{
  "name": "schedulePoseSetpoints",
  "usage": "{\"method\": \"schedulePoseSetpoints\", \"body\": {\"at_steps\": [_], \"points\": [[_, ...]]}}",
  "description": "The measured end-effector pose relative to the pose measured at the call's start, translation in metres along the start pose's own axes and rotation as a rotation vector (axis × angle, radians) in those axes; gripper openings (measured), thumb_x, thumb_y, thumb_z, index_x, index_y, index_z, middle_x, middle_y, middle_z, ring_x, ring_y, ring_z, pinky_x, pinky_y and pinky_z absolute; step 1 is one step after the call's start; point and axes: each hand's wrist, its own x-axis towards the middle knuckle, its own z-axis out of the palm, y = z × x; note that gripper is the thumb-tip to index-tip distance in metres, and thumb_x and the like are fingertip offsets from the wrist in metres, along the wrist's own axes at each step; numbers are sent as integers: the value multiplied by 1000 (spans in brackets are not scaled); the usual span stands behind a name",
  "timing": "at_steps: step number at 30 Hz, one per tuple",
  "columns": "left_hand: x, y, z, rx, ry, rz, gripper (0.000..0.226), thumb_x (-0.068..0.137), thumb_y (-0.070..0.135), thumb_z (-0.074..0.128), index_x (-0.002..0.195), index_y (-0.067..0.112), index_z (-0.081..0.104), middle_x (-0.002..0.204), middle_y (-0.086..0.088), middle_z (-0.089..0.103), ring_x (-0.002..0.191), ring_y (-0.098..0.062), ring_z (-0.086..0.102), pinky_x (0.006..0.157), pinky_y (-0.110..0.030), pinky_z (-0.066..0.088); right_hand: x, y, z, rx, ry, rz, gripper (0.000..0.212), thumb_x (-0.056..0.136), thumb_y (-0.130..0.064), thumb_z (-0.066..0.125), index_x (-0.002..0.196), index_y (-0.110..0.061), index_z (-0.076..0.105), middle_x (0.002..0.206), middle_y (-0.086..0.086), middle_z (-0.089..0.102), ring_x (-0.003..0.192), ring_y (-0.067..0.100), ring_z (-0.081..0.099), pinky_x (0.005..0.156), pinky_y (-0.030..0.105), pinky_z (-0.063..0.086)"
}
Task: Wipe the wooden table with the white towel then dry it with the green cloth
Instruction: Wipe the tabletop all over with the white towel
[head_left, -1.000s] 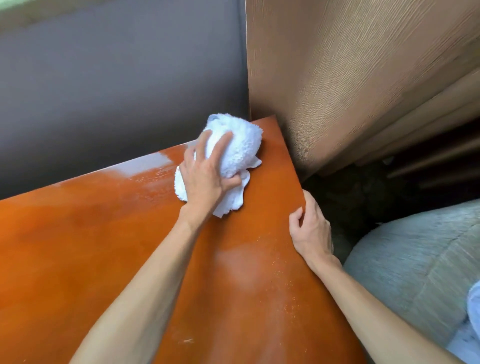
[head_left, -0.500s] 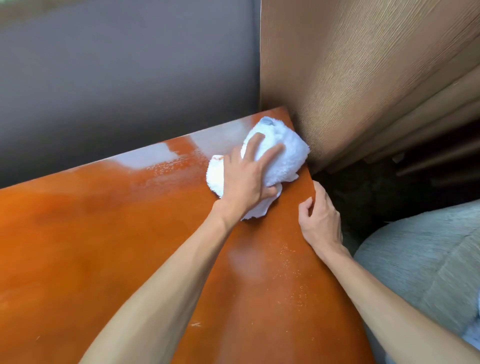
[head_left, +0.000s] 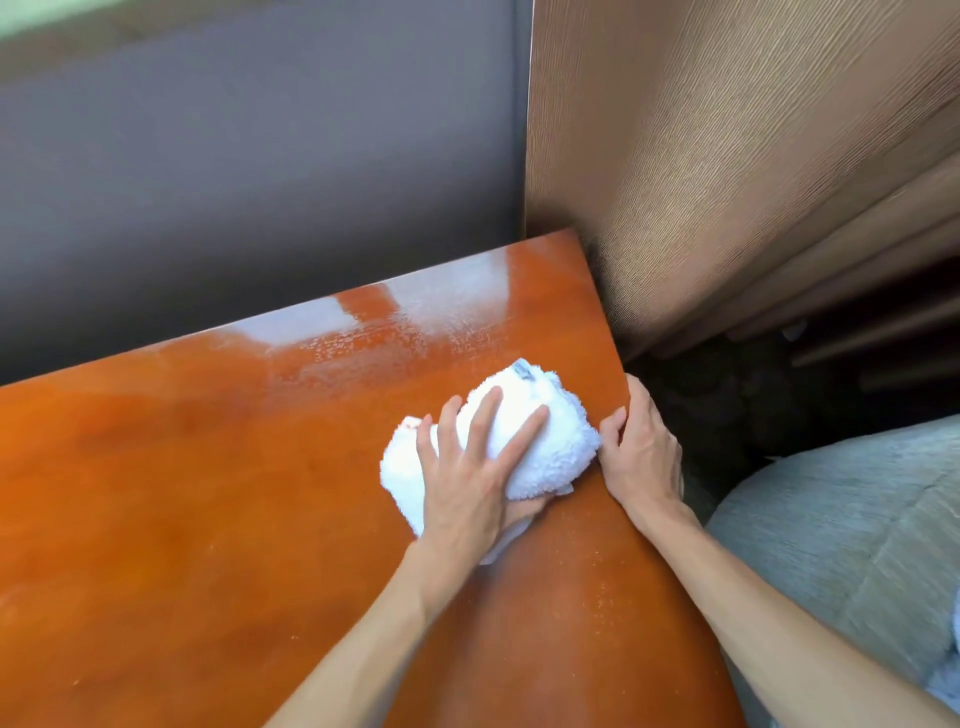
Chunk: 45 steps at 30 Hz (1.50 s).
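The left hand (head_left: 467, 483) presses the bunched white towel (head_left: 524, 441) flat-fingered — thumb tucked beneath — onto the bench (head_left: 208, 519) near its right edge. The right hand (head_left: 641, 452) grips that edge, touching the towel; unwiped surface lies nearer and leftward.

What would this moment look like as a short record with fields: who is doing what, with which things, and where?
doer: a person, seen from a head camera
left hand: fingers spread over the white towel, thumb tucked under it, pressing it on the table
right hand: holds the table's right edge, beside the towel
wooden table: orange-brown, glossy; wet streaks near the far edge
green cloth: not in view
surroundings: grey panel behind the table, ribbed tan panel to its right, grey cushion at lower right
stage: wiping, drying not yet begun
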Motion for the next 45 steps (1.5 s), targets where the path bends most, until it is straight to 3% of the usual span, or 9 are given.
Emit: {"method": "schedulePoseSetpoints", "body": {"at_steps": [3,7,11,15,20,26,31,40,45], "points": [[44,-24,-3,-10,56,4,87,74,78,60,149,41,36,149,-14,43,122,-46,46,98,-60,35,0,3,0,10,-9,-26,59,95,-39,25,147,-14,39,135,12,60,106,35,67,86,54,56],[117,-52,-12,19,31,-195,90,74,87,48,150,41,36,153,-9,37,123,-40,42,97,-56,34,-1,7,1,37,-17,-49,54,99,-37,30,147,-14,39,135,11,60,107,31,67,89,51,57],[135,-48,-12,40,14,-248,87,75,77,61,149,40,34,152,-7,35,122,-39,43,97,-56,38,-1,13,3,36,-17,-64,46,104,-30,39,148,-15,39,136,10,60,109,28,66,91,41,55],[105,-40,-10,7,10,-140,85,73,64,73,147,40,40,149,-7,40,116,-38,46,96,-55,38,0,11,-1,102,-64,-17,45,106,-31,38,149,-17,40,138,9,60,116,27,63,97,37,49],[20,0,-5,-41,46,15,93,61,61,79,144,36,45,138,-13,50,105,-37,49,91,-54,41,2,23,-16,466,-195,188,42,108,-30,39,147,-19,50,145,2,56,134,18,52,115,37,39],[-86,53,7,-7,-10,145,103,54,64,83,145,39,41,142,-8,43,109,-39,47,91,-55,40,-20,47,-21,683,-244,248,39,109,-31,39,143,-22,54,137,-4,62,125,12,59,110,44,47],[-55,37,8,-51,7,95,99,58,70,78,146,40,40,141,-7,47,107,-37,48,91,-52,40,-20,53,-18,750,-207,271,37,107,-27,44,139,-15,59,135,1,64,126,15,60,112,46,44],[80,13,-3,-2,2,-174,91,67,65,72,148,42,36,147,-5,40,111,-39,47,91,-50,39,-28,49,-18,592,-221,195,41,109,-31,37,148,-24,47,146,-4,54,133,11,50,111,29,40],[48,20,-4,14,-12,-101,99,64,62,81,149,37,37,146,-10,42,109,-39,48,90,-52,41,-37,50,-20,457,-250,108,47,109,-34,38,155,-27,35,155,-4,45,140,13,44,108,23,32]]}}
